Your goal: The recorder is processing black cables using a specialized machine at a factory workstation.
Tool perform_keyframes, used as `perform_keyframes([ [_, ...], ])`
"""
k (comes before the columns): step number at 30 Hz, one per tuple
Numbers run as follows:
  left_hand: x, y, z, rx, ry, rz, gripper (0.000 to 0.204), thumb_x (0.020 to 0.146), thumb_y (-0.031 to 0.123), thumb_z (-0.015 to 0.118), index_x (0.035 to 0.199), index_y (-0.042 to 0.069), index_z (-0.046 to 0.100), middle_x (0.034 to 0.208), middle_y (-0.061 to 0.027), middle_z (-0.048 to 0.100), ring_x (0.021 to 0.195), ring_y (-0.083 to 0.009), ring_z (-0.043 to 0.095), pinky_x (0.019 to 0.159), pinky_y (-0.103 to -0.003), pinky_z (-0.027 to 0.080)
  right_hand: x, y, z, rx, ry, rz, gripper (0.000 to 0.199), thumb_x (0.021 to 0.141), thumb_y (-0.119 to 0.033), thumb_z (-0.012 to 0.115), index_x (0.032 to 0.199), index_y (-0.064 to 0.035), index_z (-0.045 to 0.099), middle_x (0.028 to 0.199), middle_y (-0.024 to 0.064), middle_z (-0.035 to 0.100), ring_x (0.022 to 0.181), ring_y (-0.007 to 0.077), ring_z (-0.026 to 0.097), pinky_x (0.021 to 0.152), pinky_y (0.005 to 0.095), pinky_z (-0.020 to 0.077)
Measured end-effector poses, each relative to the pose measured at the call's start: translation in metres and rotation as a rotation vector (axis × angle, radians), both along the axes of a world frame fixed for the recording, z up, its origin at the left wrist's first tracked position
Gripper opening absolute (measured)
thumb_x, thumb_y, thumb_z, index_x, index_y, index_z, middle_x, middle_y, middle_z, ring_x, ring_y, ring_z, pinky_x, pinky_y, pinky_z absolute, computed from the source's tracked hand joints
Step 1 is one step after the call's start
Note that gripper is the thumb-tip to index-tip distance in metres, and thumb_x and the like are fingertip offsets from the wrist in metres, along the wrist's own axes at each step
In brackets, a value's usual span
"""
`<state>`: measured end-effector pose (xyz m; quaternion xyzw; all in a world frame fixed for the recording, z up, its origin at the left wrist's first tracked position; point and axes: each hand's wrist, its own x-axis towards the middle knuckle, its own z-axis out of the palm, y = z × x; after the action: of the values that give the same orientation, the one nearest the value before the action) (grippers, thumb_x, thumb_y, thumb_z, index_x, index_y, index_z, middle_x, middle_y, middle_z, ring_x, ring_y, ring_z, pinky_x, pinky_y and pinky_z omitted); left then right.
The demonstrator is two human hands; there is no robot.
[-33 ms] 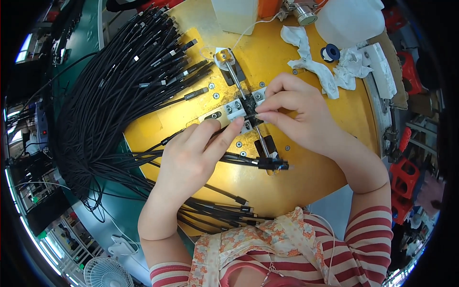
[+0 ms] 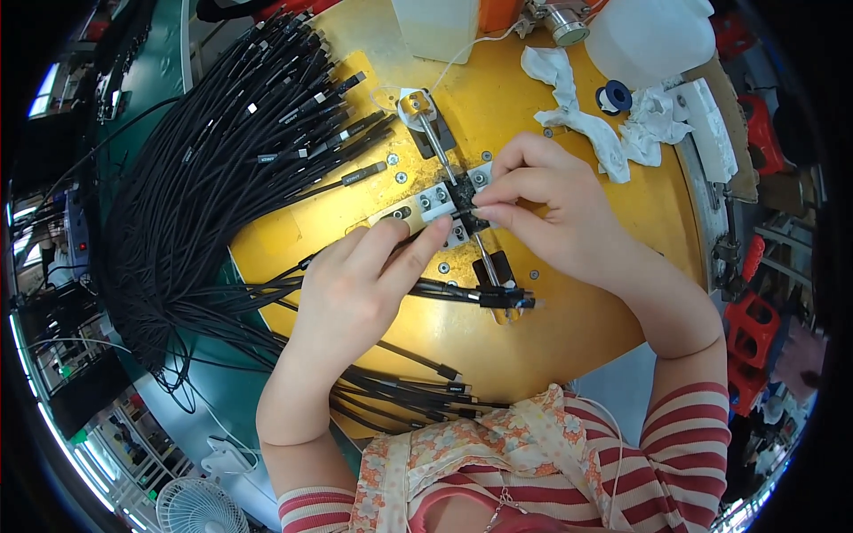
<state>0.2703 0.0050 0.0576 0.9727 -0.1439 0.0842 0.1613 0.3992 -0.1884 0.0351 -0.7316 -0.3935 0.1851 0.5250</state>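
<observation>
The right hand's (image 2: 555, 200) fingers are together, seemingly pinched on a thin dark piece (image 2: 468, 211) at the middle of the metal fixture (image 2: 435, 200); the left hand (image 2: 355, 284) rests its index fingertip on the fixture just left of that piece, and its thumb is hidden, so whether it grips anything cannot be told. This one piece looks unfinished, since it lies at the fixture with both hands on or close to it. Just above and below the fingertips, an upper metal rod (image 2: 435, 147) and a lower metal rod (image 2: 484, 258) point in toward the fixture. Below the left fingers, a few black cables (image 2: 444, 291) end beside the lower rod; nearer the body, below the left wrist, lies a loose group of cables (image 2: 426, 391). Well up and left of the fingers, a large cable bundle (image 2: 258, 133) fans over the bench (image 2: 577, 320). Many cables lie outside the fixture, but which groups are done and which are left cannot be told. Beyond the right hand lie crumpled white wipes (image 2: 564, 89) and a blue spool (image 2: 613, 98).
</observation>
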Motion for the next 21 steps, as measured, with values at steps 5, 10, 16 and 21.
perform_keyframes([
  [5, 0.003, -0.001, -0.003, -0.034, 0.069, 0.056, 0.057, 0.063, -0.008, 0.06, 0.115, 0.013, 0.067, 0.084, -0.0049, 0.056, 0.071, -0.0211, 0.058, 0.063, -0.033, 0.049, 0.0, 0.003, -0.001, -0.039, -0.362, -0.006, 0.008, 0.074, -0.007, 0.07, 0.081, -0.0043, 0.067, 0.083, 0.0058, 0.053, 0.08, 0.0239, 0.054, 0.074, 0.035, 0.042],
  [10, 0.006, 0.002, -0.011, 0.015, 0.006, -0.004, 0.047, 0.071, 0.004, 0.064, 0.117, 0.011, 0.064, 0.081, -0.003, 0.052, 0.066, -0.0173, 0.055, 0.059, -0.03, 0.046, -0.001, -0.003, 0.005, -0.098, -0.643, 0.055, 0.017, 0.072, -0.005, 0.069, 0.088, -0.0027, 0.066, 0.083, 0.0064, 0.054, 0.077, 0.0228, 0.054, 0.07, 0.0355, 0.0412],
  [16, 0.005, 0.0, -0.011, -0.089, 0.024, 0.022, 0.047, 0.07, 0.007, 0.07, 0.116, 0.01, 0.064, 0.08, -0.0036, 0.052, 0.066, -0.0192, 0.054, 0.059, -0.032, 0.045, -0.003, -0.006, 0.009, -0.145, -0.714, 0.148, 0.017, 0.072, -0.008, 0.065, 0.089, -0.0022, 0.064, 0.085, 0.007, 0.054, 0.079, 0.0233, 0.054, 0.073, 0.0353, 0.0423],
  [21, 0.006, -0.001, -0.008, -0.097, 0.064, 0.02, 0.045, 0.071, 0.009, 0.071, 0.115, 0.01, 0.064, 0.084, -0.0041, 0.053, 0.068, -0.0204, 0.054, 0.061, -0.032, 0.045, -0.015, -0.006, 0.011, -0.007, -0.467, 0.291, 0.016, 0.076, -0.01, 0.06, 0.09, -0.0027, 0.061, 0.086, 0.0081, 0.055, 0.08, 0.0239, 0.056, 0.075, 0.0355, 0.0433],
])
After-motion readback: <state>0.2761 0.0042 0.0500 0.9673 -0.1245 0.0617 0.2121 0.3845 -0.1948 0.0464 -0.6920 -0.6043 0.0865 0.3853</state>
